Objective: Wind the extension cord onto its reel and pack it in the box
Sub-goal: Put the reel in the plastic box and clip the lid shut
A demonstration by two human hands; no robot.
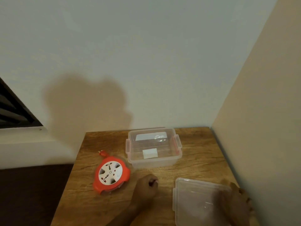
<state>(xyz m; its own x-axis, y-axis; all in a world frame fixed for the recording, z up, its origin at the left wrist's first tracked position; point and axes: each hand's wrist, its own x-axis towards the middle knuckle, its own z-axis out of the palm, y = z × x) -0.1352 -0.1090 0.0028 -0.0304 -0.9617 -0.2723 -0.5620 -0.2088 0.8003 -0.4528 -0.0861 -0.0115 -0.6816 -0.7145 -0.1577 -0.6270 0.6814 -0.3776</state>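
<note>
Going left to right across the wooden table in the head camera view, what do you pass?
Orange extension cord reel → left hand, closed in a loose fist → clear plastic lid lying flat → right hand at the lid's right edge. The open clear box sits farther back, spanning the middle, so it is left out.

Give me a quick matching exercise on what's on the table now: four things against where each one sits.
Things:
1. reel
2. box
3. lid
4. left hand

Places:
A. near right part of the table, under the right hand
B. back of the table, near the wall, open
C. left part of the table, orange plug pointing away
D. fisted on the table between reel and lid

Pairs: 1-C, 2-B, 3-A, 4-D
</note>
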